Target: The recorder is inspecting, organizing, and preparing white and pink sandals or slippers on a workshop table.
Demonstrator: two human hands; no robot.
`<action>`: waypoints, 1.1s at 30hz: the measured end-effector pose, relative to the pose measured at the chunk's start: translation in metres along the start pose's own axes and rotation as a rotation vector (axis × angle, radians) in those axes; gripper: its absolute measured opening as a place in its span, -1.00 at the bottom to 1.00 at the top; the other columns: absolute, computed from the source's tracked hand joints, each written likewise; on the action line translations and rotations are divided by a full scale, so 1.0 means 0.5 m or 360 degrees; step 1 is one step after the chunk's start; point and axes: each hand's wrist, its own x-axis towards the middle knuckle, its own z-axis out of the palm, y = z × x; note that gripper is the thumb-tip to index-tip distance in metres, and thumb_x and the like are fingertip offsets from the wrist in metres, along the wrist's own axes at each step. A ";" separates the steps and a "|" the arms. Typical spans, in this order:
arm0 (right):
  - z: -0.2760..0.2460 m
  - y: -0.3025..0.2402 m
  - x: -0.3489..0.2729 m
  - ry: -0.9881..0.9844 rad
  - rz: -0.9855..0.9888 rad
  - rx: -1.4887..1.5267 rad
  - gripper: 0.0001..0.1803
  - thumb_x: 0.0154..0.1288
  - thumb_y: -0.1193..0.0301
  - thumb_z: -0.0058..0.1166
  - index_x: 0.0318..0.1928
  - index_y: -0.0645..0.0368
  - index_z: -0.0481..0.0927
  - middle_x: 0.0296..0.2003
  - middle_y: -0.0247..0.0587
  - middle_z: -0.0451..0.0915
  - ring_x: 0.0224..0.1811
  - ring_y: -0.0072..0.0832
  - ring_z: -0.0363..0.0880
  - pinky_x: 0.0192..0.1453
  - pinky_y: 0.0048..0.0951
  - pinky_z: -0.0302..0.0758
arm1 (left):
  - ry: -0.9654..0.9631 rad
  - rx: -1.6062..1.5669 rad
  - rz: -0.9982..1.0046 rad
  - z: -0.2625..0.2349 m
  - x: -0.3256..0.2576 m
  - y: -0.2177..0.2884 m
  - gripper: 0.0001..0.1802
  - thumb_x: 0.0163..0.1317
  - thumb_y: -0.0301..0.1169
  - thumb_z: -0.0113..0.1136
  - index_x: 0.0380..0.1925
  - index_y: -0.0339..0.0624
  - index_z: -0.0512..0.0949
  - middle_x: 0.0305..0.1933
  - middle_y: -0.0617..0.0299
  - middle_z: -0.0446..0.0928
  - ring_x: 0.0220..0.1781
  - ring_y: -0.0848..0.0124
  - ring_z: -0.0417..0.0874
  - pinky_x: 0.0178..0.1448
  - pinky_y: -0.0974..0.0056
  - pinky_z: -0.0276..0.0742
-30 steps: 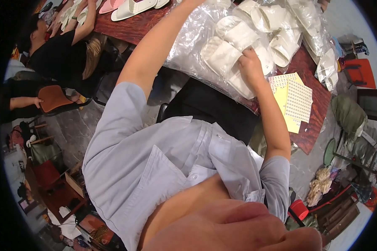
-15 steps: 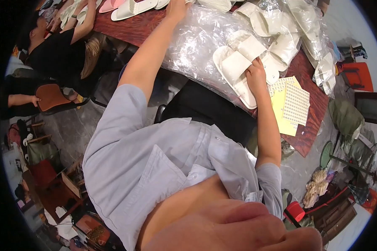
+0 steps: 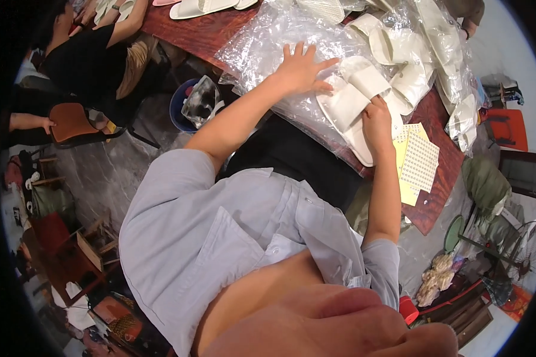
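A pair of cream-white slide slippers (image 3: 346, 108) lies over the near part of a heap of clear plastic bags (image 3: 262, 56) on the table. My right hand (image 3: 378, 122) is closed on the slippers, with its fingertips at the strap of the right-hand one. My left hand (image 3: 304, 70) is spread over the plastic bags, its fingers apart and nothing in them, the thumb close to the slippers. Right of my right hand lie yellow sheets of small stickers (image 3: 420, 160).
Several bagged cream slippers (image 3: 426, 56) are piled at the table's far right. More white slippers (image 3: 202, 7) lie at its far left. A blue bucket (image 3: 178, 110) stands on the floor by the table. At left another person's hand (image 3: 46, 125) touches a brown chair (image 3: 71, 122).
My left hand has come back from the far side of the table to the plastic bags, its fingers now spread. The right hand keeps its hold on the slippers.
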 end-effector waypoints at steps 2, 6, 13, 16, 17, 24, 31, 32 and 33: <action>-0.017 0.021 -0.016 0.0025 0.0030 0.0003 -0.84 0.03 0.65 0.08 -0.34 0.35 0.66 -0.13 0.02 0.61 0.05 0.06 0.49 0.17 -0.07 0.43 | -0.0016 -0.0012 -0.0059 0.058 -0.005 -0.002 -0.18 0.15 0.37 0.08 0.42 0.55 0.23 0.39 -0.24 0.21 0.46 -0.31 0.10 0.36 -0.48 -0.03; -0.087 0.010 -0.071 0.0231 0.0242 -0.0130 -0.78 0.06 0.67 0.01 -0.26 0.39 0.64 -0.18 0.09 0.60 -0.02 0.06 0.50 0.13 -0.10 0.42 | 0.0212 0.0023 -0.0019 0.076 -0.006 0.000 -0.17 0.15 0.41 0.03 0.42 0.53 0.23 0.41 -0.23 0.20 0.48 -0.31 0.07 0.37 -0.49 -0.05; -0.200 -0.114 -0.115 0.1000 0.0509 0.0828 -0.76 0.22 0.69 0.08 -0.11 0.44 0.68 -0.17 -0.27 0.72 -0.19 -0.57 0.64 -0.09 -0.58 0.53 | 0.0275 0.0061 -0.0005 0.093 -0.006 -0.009 -0.16 0.14 0.45 -0.02 0.42 0.51 0.26 0.42 -0.21 0.20 0.49 -0.30 0.07 0.37 -0.52 -0.12; -0.212 -0.340 -0.039 0.0924 0.0793 0.0949 -0.76 0.23 0.61 0.12 -0.09 0.36 0.67 -0.37 -0.22 0.70 -0.29 -0.56 0.64 -0.13 -0.49 0.57 | 0.0258 0.0091 -0.0018 0.102 -0.003 -0.015 -0.15 0.11 0.49 -0.05 0.40 0.54 0.29 0.44 -0.18 0.20 0.49 -0.30 0.05 0.36 -0.52 -0.12; -0.182 -0.350 -0.032 0.0936 0.0788 0.0959 -0.76 0.23 0.61 0.12 -0.09 0.36 0.67 -0.37 -0.22 0.70 -0.29 -0.56 0.64 -0.13 -0.49 0.57 | 0.0251 0.0055 -0.0078 0.117 0.002 -0.026 -0.15 0.11 0.49 -0.06 0.41 0.56 0.27 0.46 -0.18 0.17 0.53 -0.29 -0.04 0.41 -0.51 -0.19; 0.086 -0.433 0.138 0.0028 -0.0191 0.1395 -0.84 0.14 0.54 0.09 -0.29 0.32 0.68 -0.34 0.12 0.65 -0.29 -0.04 0.67 -0.14 -0.21 0.55 | 0.0064 0.0061 -0.0038 0.073 0.013 0.028 -0.19 0.15 0.40 0.03 0.43 0.64 0.20 0.49 -0.15 0.15 0.51 -0.30 0.01 0.42 -0.44 -0.09; 0.128 -0.233 0.193 0.0700 -0.0045 -0.0030 -0.84 -0.02 0.64 -0.01 -0.44 0.36 0.65 -0.43 0.20 0.57 -0.28 0.09 0.58 -0.11 -0.06 0.50 | 0.0416 -0.2332 0.0152 0.215 0.039 -0.061 -0.21 0.25 0.20 0.09 0.43 0.20 0.25 0.45 -0.07 0.23 0.50 -0.16 0.10 0.47 -0.27 0.12; 0.132 -0.197 0.195 0.0771 0.0042 -0.0145 -0.87 0.01 0.63 -0.02 -0.49 0.38 0.61 -0.46 0.17 0.57 -0.32 0.06 0.58 -0.09 -0.04 0.48 | 0.0634 -0.1798 0.0072 0.223 0.030 -0.074 -0.22 0.23 0.08 0.16 0.37 -0.05 0.31 0.42 -0.03 0.29 0.50 -0.11 0.11 0.45 -0.36 0.06; 0.131 -0.138 0.183 0.0799 0.0153 -0.0306 -0.85 0.07 0.58 -0.01 -0.42 0.33 0.64 -0.39 0.10 0.60 -0.28 0.02 0.59 0.03 0.05 0.42 | 0.0486 -0.0976 0.0008 0.185 0.024 -0.033 -0.22 0.21 0.04 0.18 0.36 -0.10 0.32 0.39 -0.05 0.32 0.50 -0.12 0.11 0.43 -0.40 0.02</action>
